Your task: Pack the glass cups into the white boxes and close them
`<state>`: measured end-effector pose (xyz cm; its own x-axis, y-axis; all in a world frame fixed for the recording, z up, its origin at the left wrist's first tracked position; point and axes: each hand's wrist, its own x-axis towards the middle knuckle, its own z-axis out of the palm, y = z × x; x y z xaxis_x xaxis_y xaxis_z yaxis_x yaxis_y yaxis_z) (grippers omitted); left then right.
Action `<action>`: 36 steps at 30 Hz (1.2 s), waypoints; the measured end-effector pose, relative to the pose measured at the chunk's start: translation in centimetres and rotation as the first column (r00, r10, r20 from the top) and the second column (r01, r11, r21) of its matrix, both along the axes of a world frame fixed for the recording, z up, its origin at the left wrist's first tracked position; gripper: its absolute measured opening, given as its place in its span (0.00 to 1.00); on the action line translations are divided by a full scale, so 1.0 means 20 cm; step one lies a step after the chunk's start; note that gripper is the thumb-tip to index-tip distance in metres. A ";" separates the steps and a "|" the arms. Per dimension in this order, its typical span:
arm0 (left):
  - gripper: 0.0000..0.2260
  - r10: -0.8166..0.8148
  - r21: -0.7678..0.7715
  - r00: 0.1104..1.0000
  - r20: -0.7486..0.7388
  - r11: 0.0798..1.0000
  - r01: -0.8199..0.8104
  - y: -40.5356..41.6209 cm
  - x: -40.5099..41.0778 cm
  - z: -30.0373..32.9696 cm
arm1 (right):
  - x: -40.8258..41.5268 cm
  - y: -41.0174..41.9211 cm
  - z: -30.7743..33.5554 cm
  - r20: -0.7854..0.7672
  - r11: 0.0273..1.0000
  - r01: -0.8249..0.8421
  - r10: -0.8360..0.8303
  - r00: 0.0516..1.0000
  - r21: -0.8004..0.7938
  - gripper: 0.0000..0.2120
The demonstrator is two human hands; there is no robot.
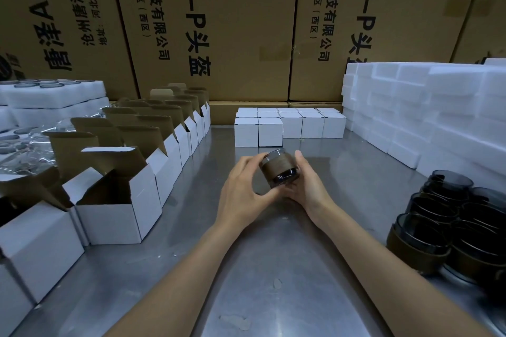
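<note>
Head view is showing both hands meeting over the metal table (273,268). Left hand (243,194) and right hand (306,186) are curling their fingers round one dark glass cup (279,169) with a brown sleeve — it is tilting between them, above the table. Open white boxes (117,200) are standing in a row at the left, closed boxes (290,126) behind, more cups (449,221) at the right.

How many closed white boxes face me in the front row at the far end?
5 closed white boxes: two on the left, set slightly forward, and three to their right. More stand behind them, partly hidden.
</note>
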<state>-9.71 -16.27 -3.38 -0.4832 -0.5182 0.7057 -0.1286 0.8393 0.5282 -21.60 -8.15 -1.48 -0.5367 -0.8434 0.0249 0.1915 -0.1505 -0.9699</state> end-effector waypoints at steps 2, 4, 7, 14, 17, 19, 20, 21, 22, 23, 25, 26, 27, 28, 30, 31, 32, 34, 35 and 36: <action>0.29 0.009 -0.027 1.000 -0.004 1.000 -0.009 0.00 0.01 0.00 | 0.00 0.00 -0.02 -0.073 1.000 0.014 -0.014 0.997 0.000 0.28; 0.30 0.023 -0.050 1.000 -0.007 0.998 -0.023 0.00 0.01 0.00 | 0.01 0.01 -0.04 -0.150 1.000 0.025 -0.025 0.988 -0.003 0.34; 0.31 0.046 -0.054 0.999 -0.006 0.997 -0.046 0.00 0.01 0.00 | 0.01 -0.01 -0.07 -0.269 0.997 0.071 -0.064 0.961 0.016 0.31; 0.44 0.012 0.051 1.000 0.018 0.999 -0.013 -0.01 -0.01 0.00 | -0.01 -0.02 -0.04 -0.246 0.996 0.074 -0.061 0.967 0.044 0.16; 0.39 0.011 0.074 0.999 0.034 0.997 -0.014 -0.02 -0.02 -0.01 | 0.00 -0.02 -0.03 -0.237 0.996 0.080 -0.067 0.969 0.046 0.19; 0.32 0.006 0.084 0.999 0.038 0.996 -0.009 -0.02 -0.02 -0.01 | 0.01 -0.02 -0.03 -0.230 0.997 0.066 -0.055 0.972 0.043 0.19; 0.29 0.010 0.080 1.000 0.028 0.997 -0.012 -0.03 -0.02 -0.01 | 0.01 -0.03 -0.03 -0.219 0.997 0.064 -0.054 0.974 0.039 0.18; 0.27 0.019 0.072 1.000 0.013 0.997 -0.020 -0.03 -0.01 -0.01 | 0.01 -0.03 -0.02 -0.202 0.998 0.063 -0.056 0.978 0.032 0.17; 0.26 0.028 0.059 1.000 0.000 0.998 -0.028 -0.03 -0.01 -0.01 | 0.01 -0.03 -0.02 -0.183 0.998 0.061 -0.057 0.982 0.018 0.16; 0.26 0.038 0.040 0.999 -0.005 0.998 -0.038 -0.03 -0.01 -0.01 | 0.02 -0.03 -0.03 -0.174 0.998 0.058 -0.057 0.983 0.004 0.16; 0.28 0.066 -0.020 0.998 0.015 0.998 -0.066 -0.02 0.00 0.00 | 0.02 -0.02 -0.04 -0.208 0.998 0.062 -0.063 0.976 -0.010 0.15; 0.29 0.083 -0.049 0.996 0.032 0.996 -0.081 -0.02 0.01 0.00 | 0.02 -0.02 -0.05 -0.249 0.997 0.075 -0.074 0.966 -0.005 0.18; 0.30 0.096 -0.069 0.994 0.044 0.993 -0.093 -0.02 0.01 0.00 | 0.02 -0.01 -0.06 -0.295 0.995 0.096 -0.092 0.951 -0.001 0.23; 0.31 0.107 -0.082 0.993 0.051 0.991 -0.102 -0.02 0.01 0.00 | 0.02 -0.01 -0.07 -0.341 0.994 0.111 -0.104 0.934 0.002 0.28; 0.32 0.118 -0.087 0.991 0.067 0.990 -0.112 -0.02 0.01 -0.01 | 0.03 -0.01 -0.07 -0.424 0.994 0.112 -0.098 0.901 0.007 0.33; 0.32 0.120 -0.089 0.990 0.078 0.990 -0.113 -0.02 0.00 -0.01 | 0.03 -0.02 -0.08 -0.448 0.994 0.104 -0.088 0.890 0.012 0.34; 0.32 0.120 -0.096 0.989 0.086 0.989 -0.112 -0.02 0.00 -0.01 | 0.04 -0.02 -0.08 -0.456 0.995 0.098 -0.081 0.886 0.013 0.35; 0.32 0.116 -0.111 0.989 0.089 0.988 -0.106 -0.01 0.00 -0.01 | 0.04 -0.02 -0.08 -0.470 0.994 0.110 -0.091 0.878 0.013 0.31; 0.33 0.110 -0.112 0.990 0.088 0.989 -0.100 -0.01 0.00 0.00 | 0.03 -0.03 -0.08 -0.480 0.993 0.122 -0.103 0.871 0.008 0.28; 0.34 0.099 -0.102 0.992 0.083 0.991 -0.090 -0.01 0.00 0.00 | 0.03 -0.03 -0.08 -0.474 0.992 0.126 -0.112 0.873 -0.002 0.24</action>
<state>-9.75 -16.45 -3.43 -0.4978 -0.4951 0.7121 -0.2523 0.8682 0.4272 -20.94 -8.76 -3.09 -0.5632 -0.7781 0.2781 -0.3080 -0.1146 -0.9445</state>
